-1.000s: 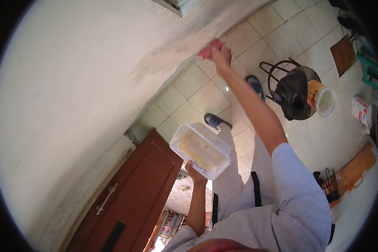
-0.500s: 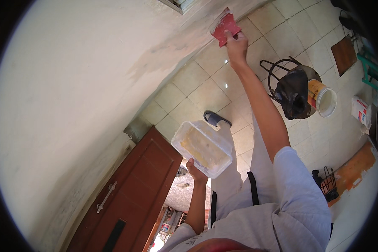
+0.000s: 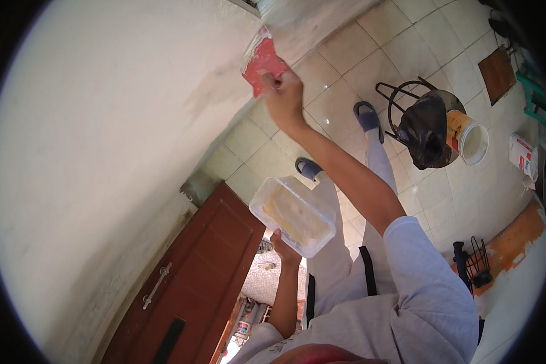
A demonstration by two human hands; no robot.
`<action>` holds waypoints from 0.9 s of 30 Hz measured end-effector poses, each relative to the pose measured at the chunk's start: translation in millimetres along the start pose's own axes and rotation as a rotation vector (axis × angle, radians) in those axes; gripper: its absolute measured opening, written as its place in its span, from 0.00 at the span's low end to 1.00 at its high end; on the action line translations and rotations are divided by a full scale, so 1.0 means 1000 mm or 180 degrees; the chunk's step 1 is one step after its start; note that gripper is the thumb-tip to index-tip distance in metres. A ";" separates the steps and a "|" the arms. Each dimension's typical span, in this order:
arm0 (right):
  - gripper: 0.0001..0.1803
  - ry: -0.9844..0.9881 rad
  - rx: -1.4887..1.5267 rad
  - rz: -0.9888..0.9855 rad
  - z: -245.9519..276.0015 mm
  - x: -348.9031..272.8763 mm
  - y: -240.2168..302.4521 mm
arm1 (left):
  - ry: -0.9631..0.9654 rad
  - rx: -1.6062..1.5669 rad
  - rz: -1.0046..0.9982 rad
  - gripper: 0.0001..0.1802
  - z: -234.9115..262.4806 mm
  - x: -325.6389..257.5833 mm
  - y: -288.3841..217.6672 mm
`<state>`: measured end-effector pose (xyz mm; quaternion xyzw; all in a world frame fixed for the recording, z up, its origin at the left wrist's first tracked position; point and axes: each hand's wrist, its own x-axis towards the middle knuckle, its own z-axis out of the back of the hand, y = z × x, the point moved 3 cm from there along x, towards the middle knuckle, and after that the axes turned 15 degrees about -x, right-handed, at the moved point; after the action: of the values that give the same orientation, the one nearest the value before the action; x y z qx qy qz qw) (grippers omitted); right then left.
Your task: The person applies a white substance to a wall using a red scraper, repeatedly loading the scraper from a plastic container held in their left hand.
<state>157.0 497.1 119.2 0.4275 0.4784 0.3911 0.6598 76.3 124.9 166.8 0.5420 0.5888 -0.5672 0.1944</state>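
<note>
A red putty scraper [image 3: 263, 63] with whitish residue along its edge is gripped in my right hand [image 3: 283, 97], the arm stretched up and forward. Its blade is at the pale wall [image 3: 115, 109]; whether it touches I cannot tell. Lower down, my left hand [image 3: 283, 247] is closed on the near rim of a translucent plastic tub [image 3: 292, 216]. The tub is tilted so its inside shows, smeared with white and yellowish stuff. A damp-looking, patchy area of wall lies just beside the scraper.
A brown door [image 3: 194, 267] with a metal handle stands at lower left. On the right, a stool [image 3: 448, 100] bears a black plastic bag [image 3: 423, 130] and a white-and-yellow bucket [image 3: 472, 143]. Farther right lie a white packet [image 3: 522, 156] and a green plastic stool [image 3: 532, 100]. Tiles cover the floor [image 3: 340, 67].
My right hand has swung left and slightly nearer with the scraper, along the wall. My right slippered foot has come into sight. The tub and left hand have hardly moved.
</note>
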 end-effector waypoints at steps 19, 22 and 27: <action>0.08 0.0147 0.1409 -0.0954 0.082 0.079 0.014 | 0.0053 -0.0046 -0.0041 0.42 -0.018 -0.008 -0.004; 0.10 -0.0468 0.0339 -0.0535 0.085 0.089 -0.068 | 0.0108 -0.0137 0.0084 0.43 -0.017 -0.003 0.001; 0.12 -0.0549 0.0052 -0.0467 0.019 0.095 -0.089 | 0.0121 -0.0028 -0.0021 0.43 -0.015 -0.008 -0.001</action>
<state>207.5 551.7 11.1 0.4288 0.4531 0.2997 0.7219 83.8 134.7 178.1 0.5499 0.5967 -0.5548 0.1837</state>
